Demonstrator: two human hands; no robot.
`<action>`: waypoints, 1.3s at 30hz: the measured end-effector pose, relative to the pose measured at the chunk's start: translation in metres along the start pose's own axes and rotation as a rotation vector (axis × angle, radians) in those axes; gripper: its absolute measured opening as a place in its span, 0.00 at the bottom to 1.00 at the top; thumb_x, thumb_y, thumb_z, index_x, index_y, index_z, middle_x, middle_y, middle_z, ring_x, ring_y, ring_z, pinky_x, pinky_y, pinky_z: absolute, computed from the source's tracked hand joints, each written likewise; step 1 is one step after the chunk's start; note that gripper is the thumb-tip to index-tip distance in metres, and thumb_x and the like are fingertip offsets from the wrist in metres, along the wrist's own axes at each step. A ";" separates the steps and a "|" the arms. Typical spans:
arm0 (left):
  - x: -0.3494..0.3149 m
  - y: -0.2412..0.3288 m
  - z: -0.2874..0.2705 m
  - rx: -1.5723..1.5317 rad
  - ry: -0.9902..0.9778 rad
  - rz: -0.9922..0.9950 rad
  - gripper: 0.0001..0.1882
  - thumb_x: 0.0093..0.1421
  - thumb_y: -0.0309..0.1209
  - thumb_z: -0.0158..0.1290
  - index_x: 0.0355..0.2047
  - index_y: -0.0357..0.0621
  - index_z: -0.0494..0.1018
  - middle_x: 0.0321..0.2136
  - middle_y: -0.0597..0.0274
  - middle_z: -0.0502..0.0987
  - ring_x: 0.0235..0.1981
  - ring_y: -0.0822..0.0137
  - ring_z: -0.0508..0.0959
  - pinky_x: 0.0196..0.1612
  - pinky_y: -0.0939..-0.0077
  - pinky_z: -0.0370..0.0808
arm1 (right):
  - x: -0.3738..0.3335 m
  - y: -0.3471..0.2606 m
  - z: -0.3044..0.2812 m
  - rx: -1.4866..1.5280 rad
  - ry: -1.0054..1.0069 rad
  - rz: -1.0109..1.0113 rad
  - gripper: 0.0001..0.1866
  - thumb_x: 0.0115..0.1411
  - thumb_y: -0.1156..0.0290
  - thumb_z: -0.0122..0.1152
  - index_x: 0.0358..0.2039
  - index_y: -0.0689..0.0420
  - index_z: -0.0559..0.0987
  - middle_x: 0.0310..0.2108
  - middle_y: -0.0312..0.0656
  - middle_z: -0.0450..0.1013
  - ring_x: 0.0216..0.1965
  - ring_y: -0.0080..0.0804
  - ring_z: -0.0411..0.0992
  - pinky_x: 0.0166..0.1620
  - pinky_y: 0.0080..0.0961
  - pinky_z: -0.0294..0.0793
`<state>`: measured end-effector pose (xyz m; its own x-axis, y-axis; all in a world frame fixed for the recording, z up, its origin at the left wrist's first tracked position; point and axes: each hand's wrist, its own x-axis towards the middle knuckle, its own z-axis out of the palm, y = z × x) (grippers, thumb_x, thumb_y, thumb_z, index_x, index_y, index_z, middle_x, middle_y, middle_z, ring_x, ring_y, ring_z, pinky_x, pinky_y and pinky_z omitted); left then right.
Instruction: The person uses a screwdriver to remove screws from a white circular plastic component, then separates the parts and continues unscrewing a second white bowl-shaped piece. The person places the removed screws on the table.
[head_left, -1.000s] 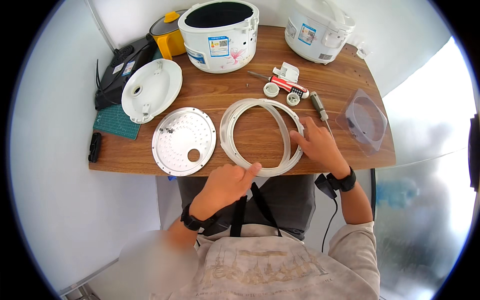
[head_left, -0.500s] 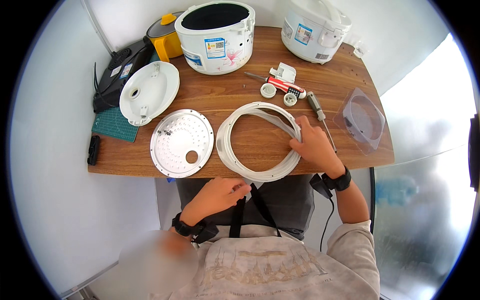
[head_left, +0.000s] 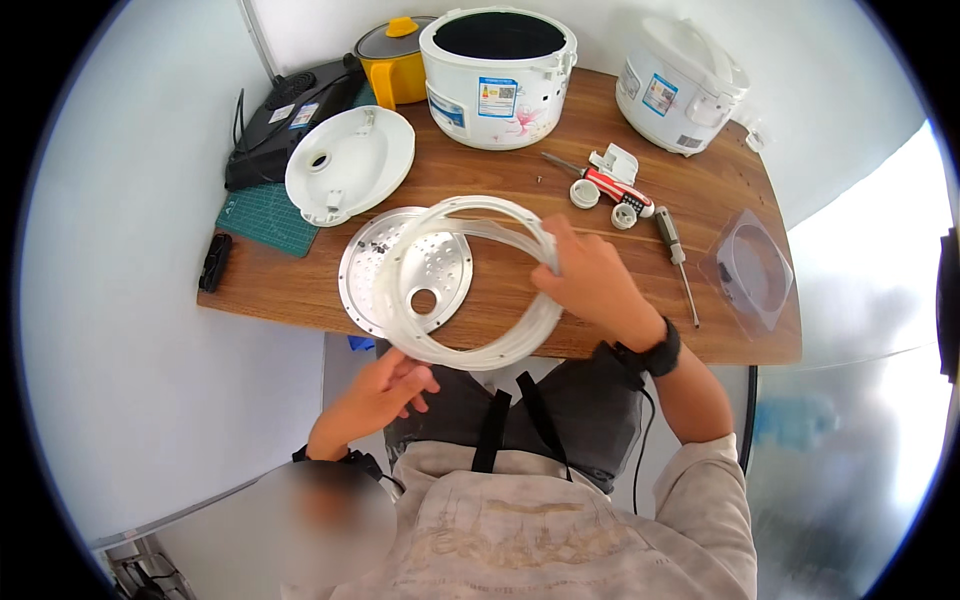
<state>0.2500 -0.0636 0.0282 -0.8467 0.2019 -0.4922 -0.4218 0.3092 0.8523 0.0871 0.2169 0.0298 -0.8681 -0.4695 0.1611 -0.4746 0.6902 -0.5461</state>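
A white plastic ring [head_left: 397,318] with a translucent band around it is tilted over the table's front part, its right side gripped by my right hand [head_left: 592,278]. Below the ring's lower left rim is my left hand [head_left: 375,398], fingers apart and extended; the fingertips seem to meet the rim, though contact is hard to tell. Partly behind the ring lies a round silver metal plate [head_left: 358,285] with dimples and one larger hole. Several small dark screws [head_left: 374,247] rest on it.
Behind stand an open white rice cooker [head_left: 498,100], a closed one [head_left: 680,90] and a yellow pot [head_left: 395,80]. A white lid [head_left: 365,165] is at left by a green mat [head_left: 268,220]. At right lie a red screwdriver [head_left: 620,188], a grey-handled screwdriver [head_left: 672,240] and a clear plastic piece [head_left: 755,265].
My right hand has brought the ring leftward, so it now overlaps the metal plate. My left hand has shifted left and its fingers have spread. The whole view has turned slightly.
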 end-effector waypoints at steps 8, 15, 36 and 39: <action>-0.025 -0.035 -0.034 -0.062 0.260 -0.028 0.21 0.74 0.47 0.43 0.54 0.43 0.68 0.38 0.60 0.80 0.31 0.71 0.80 0.32 0.77 0.76 | 0.062 -0.049 0.049 -0.014 -0.104 -0.165 0.22 0.55 0.67 0.61 0.47 0.66 0.69 0.24 0.62 0.75 0.30 0.65 0.75 0.37 0.56 0.75; -0.019 -0.046 -0.044 -0.116 0.288 -0.043 0.21 0.74 0.47 0.45 0.54 0.43 0.69 0.35 0.62 0.78 0.29 0.74 0.78 0.31 0.79 0.75 | 0.073 -0.053 0.067 -0.036 -0.119 -0.160 0.22 0.55 0.66 0.61 0.46 0.66 0.69 0.25 0.63 0.76 0.30 0.65 0.76 0.37 0.55 0.77; 0.005 -0.046 -0.051 -0.025 0.388 -0.051 0.24 0.74 0.52 0.40 0.46 0.41 0.69 0.30 0.61 0.76 0.21 0.72 0.76 0.26 0.78 0.75 | 0.059 -0.032 0.068 0.063 -0.117 -0.036 0.27 0.63 0.56 0.62 0.54 0.63 0.70 0.34 0.61 0.79 0.39 0.63 0.77 0.44 0.52 0.76; 0.002 -0.055 -0.071 -0.022 0.391 -0.058 0.25 0.74 0.53 0.42 0.44 0.41 0.70 0.30 0.61 0.76 0.22 0.71 0.76 0.27 0.77 0.75 | 0.039 -0.026 0.038 0.005 -0.075 -0.024 0.26 0.63 0.55 0.61 0.55 0.58 0.71 0.35 0.59 0.79 0.39 0.60 0.78 0.42 0.52 0.76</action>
<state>0.2487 -0.1464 -0.0069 -0.8791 -0.1862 -0.4388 -0.4759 0.2891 0.8306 0.0706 0.1597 0.0192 -0.8431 -0.5258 0.1126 -0.4944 0.6756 -0.5470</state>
